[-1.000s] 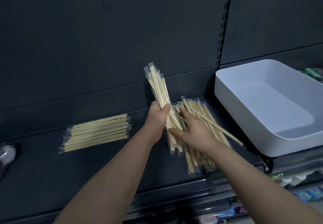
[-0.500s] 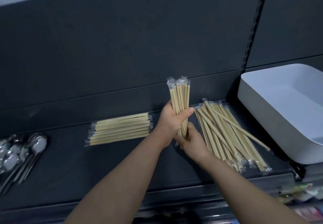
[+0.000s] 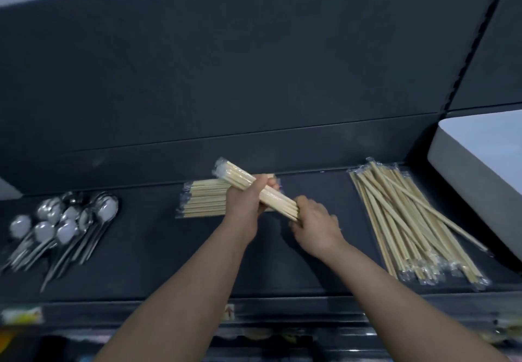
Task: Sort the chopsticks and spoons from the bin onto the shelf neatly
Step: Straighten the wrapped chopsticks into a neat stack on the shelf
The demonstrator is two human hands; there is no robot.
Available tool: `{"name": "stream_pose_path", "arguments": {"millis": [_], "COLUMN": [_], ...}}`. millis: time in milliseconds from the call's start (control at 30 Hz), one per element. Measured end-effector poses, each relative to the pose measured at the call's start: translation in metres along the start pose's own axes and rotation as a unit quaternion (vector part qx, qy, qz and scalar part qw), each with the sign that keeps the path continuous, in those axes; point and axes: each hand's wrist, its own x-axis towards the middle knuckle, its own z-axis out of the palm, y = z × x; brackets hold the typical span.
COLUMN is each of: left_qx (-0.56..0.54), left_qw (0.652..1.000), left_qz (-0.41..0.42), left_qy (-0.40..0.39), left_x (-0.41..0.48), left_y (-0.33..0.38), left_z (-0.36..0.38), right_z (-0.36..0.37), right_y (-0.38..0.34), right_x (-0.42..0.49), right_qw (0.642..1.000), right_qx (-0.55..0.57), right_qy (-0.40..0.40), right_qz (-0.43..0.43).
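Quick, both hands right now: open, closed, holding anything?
Left hand: closed around the chopstick bundle, mid-length.
Right hand: fingers curled at the same bundle's lower end, apparently pinching it.

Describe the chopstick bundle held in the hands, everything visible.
The chopstick bundle is a handful of pale wooden sticks in clear plastic wrappers, ends roughly aligned. It is raised off the dark shelf, slanting from upper left to lower right. The left hand grips its middle; the right hand holds its lower end.
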Motion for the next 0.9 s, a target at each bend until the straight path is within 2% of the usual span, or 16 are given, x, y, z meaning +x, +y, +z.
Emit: {"name": "stream_pose_path", "arguments": {"millis": [67, 133, 200, 233, 267, 300, 367, 433, 467, 533, 600, 700, 767, 900], "left_qx": [-0.026, 0.0, 0.096, 0.19, 0.304, 0.425, 0.612, 0.707, 0.738, 0.778, 0.792, 0.789, 0.779, 0.769], "left_qw": [0.998, 0.996, 0.983, 0.963, 0.929, 0.879, 0.767, 0.681, 0.647, 0.595, 0.573, 0.564, 0.57, 0.591], "left_qz": [-0.037, -0.023, 0.034, 0.06, 0.088, 0.122, 0.183, 0.179, 0.172, 0.186, 0.2, 0.216, 0.217, 0.201], "left_qy": [0.032, 0.086, 0.153, 0.18, 0.191, 0.18, 0.067, -0.061, -0.087, -0.082, -0.066, -0.113, -0.146, -0.138], "left_x": [0.006, 0.013, 0.018, 0.019, 0.02, 0.02, 0.019, 0.019, 0.02, 0.023, 0.026, 0.029, 0.03, 0.039], "left_y": [0.001, 0.0, 0.0, 0.001, 0.001, 0.001, 0.0, -0.002, -0.006, -0.01, -0.014, -0.019, -0.022, -0.024], "left_z": [-0.032, -0.064, -0.096, -0.112, -0.127, -0.14, -0.159, -0.169, -0.174, -0.181, -0.186, -0.188, -0.187, -0.184], "right_z": [0.012, 0.027, 0.041, 0.047, 0.053, 0.057, 0.064, 0.067, 0.066, 0.063, 0.063, 0.074, 0.083, 0.092], "right_y": [-0.02, -0.035, -0.047, -0.051, -0.056, -0.06, -0.069, -0.075, -0.076, -0.074, -0.07, -0.065, -0.065, -0.069], "right_x": [0.001, 0.004, 0.007, 0.009, 0.011, 0.013, 0.02, 0.028, 0.031, 0.033, 0.027, 0.016, 0.012, 0.016], "right_qw": [0.999, 0.997, 0.993, 0.991, 0.989, 0.987, 0.986, 0.987, 0.989, 0.991, 0.991, 0.988, 0.985, 0.983], "right_qx": [-0.029, -0.061, -0.093, -0.108, -0.121, -0.13, -0.135, -0.124, -0.111, -0.084, -0.094, -0.133, -0.152, -0.17], "right_qy": [-0.021, -0.047, -0.072, -0.08, -0.082, -0.081, -0.078, -0.082, -0.086, -0.087, -0.066, -0.047, -0.057, -0.044], "right_qz": [-0.015, -0.022, -0.023, -0.027, -0.036, -0.046, -0.059, -0.058, -0.054, -0.053, -0.065, -0.065, -0.058, -0.051]}}
